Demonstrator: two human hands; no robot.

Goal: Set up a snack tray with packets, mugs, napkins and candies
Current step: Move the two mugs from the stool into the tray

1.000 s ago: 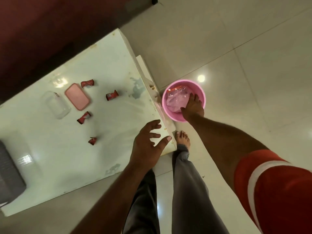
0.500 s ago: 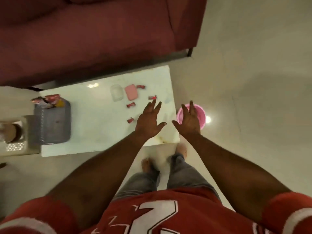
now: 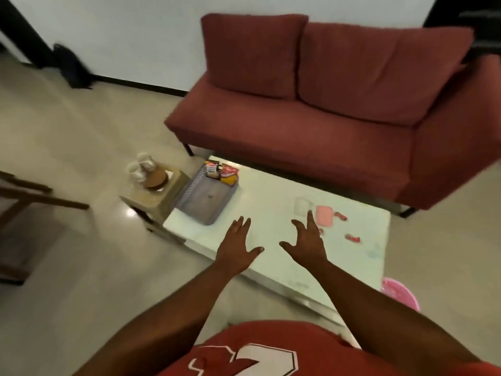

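Both hands have risen from the bin (image 3: pixel 398 293): left hand (image 3: pixel 235 251) and right hand (image 3: pixel 307 245) hover over the table (image 3: pixel 271 191), fingers spread, holding nothing. The tray (image 3: pixel 206 204) at the table's left end holds only packets (image 3: pixel 222 172). Mugs (image 3: pixel 141 165) stand on the stool (image 3: pixel 151 199) and candies (image 3: pixel 352 237) lie loose on the table, so most loading probably remains.

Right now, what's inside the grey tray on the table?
A few snack packets lie heaped at the far end of the tray; the rest of its floor is bare. Whatever sits beneath the packets is covered.

White table (image 3: pixel 271 194) bears tray (image 3: pixel 202 206), container (image 3: pixel 301 206), lid (image 3: pixel 324 216), candies (image 3: pixel 352 238).
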